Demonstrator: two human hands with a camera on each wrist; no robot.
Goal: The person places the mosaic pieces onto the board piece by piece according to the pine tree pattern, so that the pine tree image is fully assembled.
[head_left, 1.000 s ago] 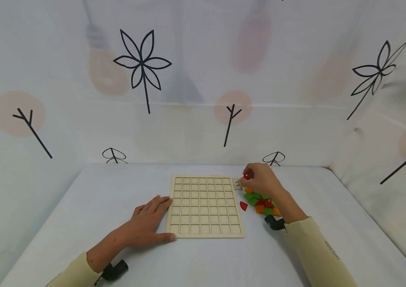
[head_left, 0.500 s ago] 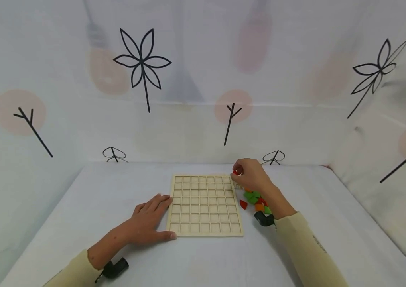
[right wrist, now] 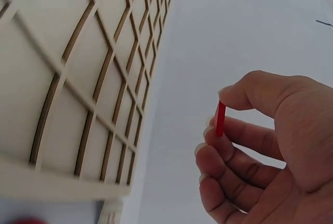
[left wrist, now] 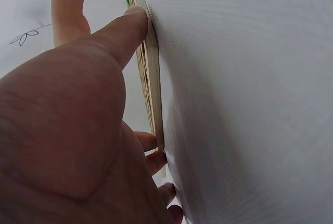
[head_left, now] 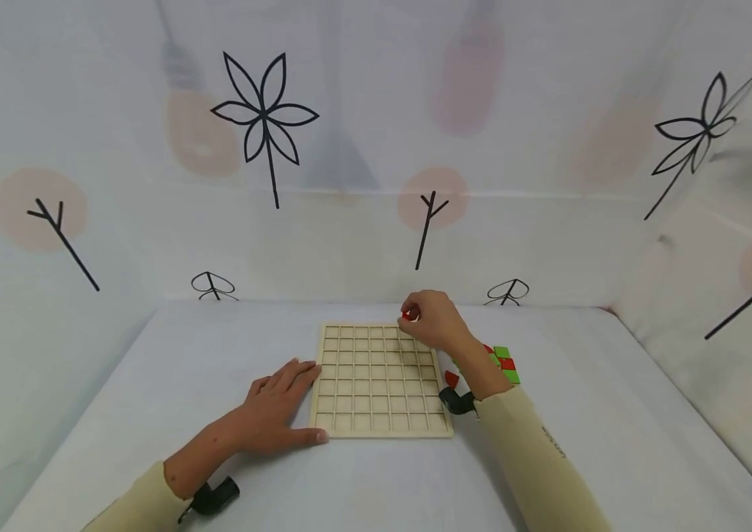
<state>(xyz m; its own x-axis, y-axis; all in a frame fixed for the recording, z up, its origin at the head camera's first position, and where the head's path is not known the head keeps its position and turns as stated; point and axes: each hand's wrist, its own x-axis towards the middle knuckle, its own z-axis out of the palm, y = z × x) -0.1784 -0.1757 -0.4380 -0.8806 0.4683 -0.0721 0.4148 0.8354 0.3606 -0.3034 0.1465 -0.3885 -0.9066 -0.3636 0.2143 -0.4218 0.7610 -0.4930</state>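
A pale wooden board (head_left: 379, 380) with a raised grid of square cells lies flat on the white table. My left hand (head_left: 276, 414) rests at its left side, fingers stretched out; in the left wrist view the thumb and fingertips touch the board's edge. Over the board's far right corner, my right hand (head_left: 434, 319) pinches a thin red piece (right wrist: 220, 118) on edge between thumb and fingers. In the right wrist view that piece is held apart from the board, above the white cloth.
Several red and green flat pieces (head_left: 507, 363) lie right of the board, partly hidden by the right forearm. A single red quarter-round piece (head_left: 451, 379) lies close to the board's right edge. A printed white cloth (head_left: 376, 244) hangs behind the table.
My right hand has moved left from beside the loose pieces to over the board's far right corner, carrying the red piece. The left hand has stayed at the board's left edge.
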